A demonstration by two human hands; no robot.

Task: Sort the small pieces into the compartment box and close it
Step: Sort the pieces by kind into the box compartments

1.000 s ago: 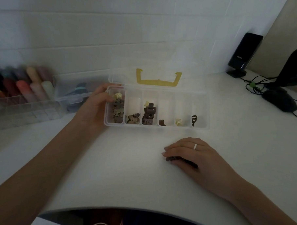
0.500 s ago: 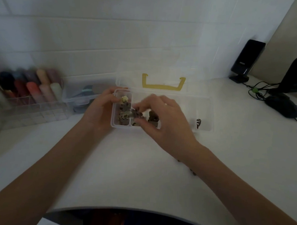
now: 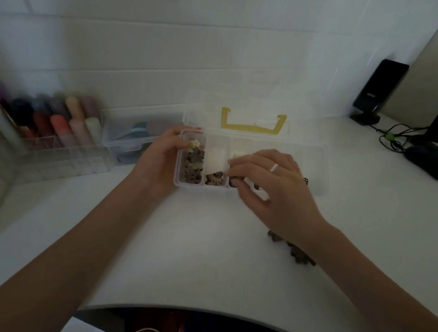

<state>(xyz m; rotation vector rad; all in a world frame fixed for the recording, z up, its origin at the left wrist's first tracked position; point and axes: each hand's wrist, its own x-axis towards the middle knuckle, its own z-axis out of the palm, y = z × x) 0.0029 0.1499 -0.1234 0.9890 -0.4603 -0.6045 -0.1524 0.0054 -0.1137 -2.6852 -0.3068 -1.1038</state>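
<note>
The clear compartment box (image 3: 315, 170) stands on the white desk with its lid (image 3: 253, 112) tilted back, a yellow handle on it. Its left compartments hold small brown and cream pieces (image 3: 193, 162). My left hand (image 3: 160, 158) grips the box's left end, thumb on the rim. My right hand (image 3: 270, 183) hovers over the third compartment, fingertips curled and pinching a small dark piece. Several brown pieces (image 3: 292, 247) lie on the desk under my right wrist.
At the left stands a clear organiser with coloured tubes (image 3: 61, 126), and beside it a shut clear case (image 3: 136, 137). A black speaker (image 3: 376, 92), cables and a dark mouse (image 3: 429, 160) sit at the far right. The desk's curved front edge runs below.
My right hand left the loose pieces on the desk, reached to the box, then shifted right from the second compartment to the third. My left hand stayed on the box's left end.
</note>
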